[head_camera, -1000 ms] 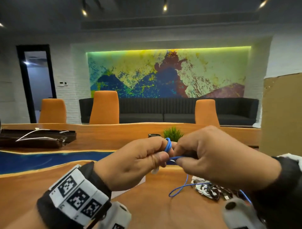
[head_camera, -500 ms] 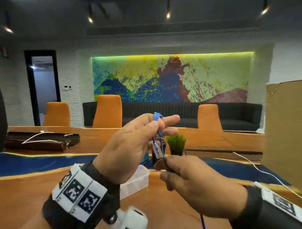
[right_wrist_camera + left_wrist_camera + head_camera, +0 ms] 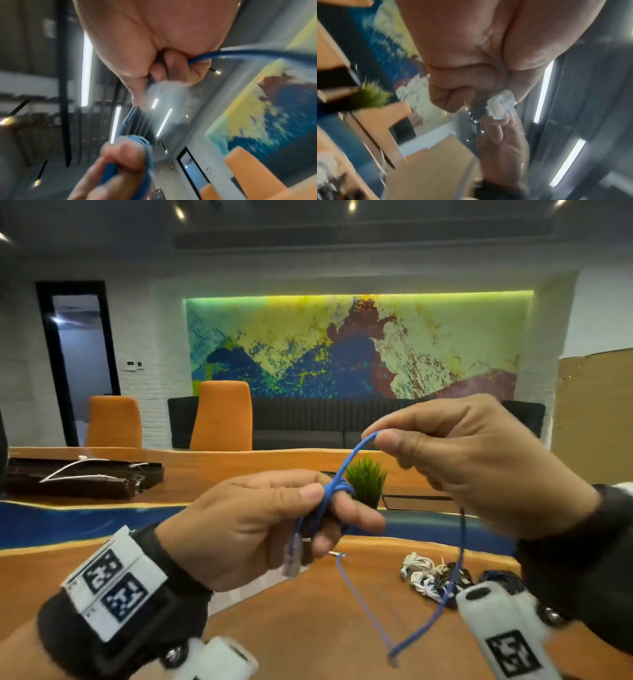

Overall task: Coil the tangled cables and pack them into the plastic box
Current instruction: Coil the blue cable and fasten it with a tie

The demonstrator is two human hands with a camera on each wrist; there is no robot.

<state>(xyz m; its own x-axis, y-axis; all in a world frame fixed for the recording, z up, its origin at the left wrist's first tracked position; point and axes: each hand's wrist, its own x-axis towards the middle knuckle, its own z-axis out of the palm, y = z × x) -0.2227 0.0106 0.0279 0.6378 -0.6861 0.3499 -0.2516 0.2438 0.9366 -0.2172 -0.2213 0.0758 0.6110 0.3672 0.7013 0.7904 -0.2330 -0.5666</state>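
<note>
A blue network cable [image 3: 346, 463] is wound in loops round the fingers of my left hand [image 3: 329, 501], which grips it in front of me above the wooden table [image 3: 308, 628]. Its clear plug [image 3: 293, 558] hangs below that hand and shows close up in the left wrist view [image 3: 500, 106]. My right hand [image 3: 378, 440] is higher and to the right, pinching the cable between thumb and forefinger. From there the cable [image 3: 257, 53] drops to the table in a long slack loop [image 3: 428, 625]. A tangled pile of white and dark cables [image 3: 431, 577] lies on the table at right.
A small green potted plant [image 3: 365, 484] stands behind my hands. A dark tray with white cables [image 3: 82, 477] lies at far left. A cardboard sheet [image 3: 596, 412] stands at right. Orange chairs [image 3: 221, 416] and a sofa are beyond the table.
My right hand has risen from below the left hand to above and right of it, drawing the blue cable up. The left hand has dropped lower with the loops round its fingers.
</note>
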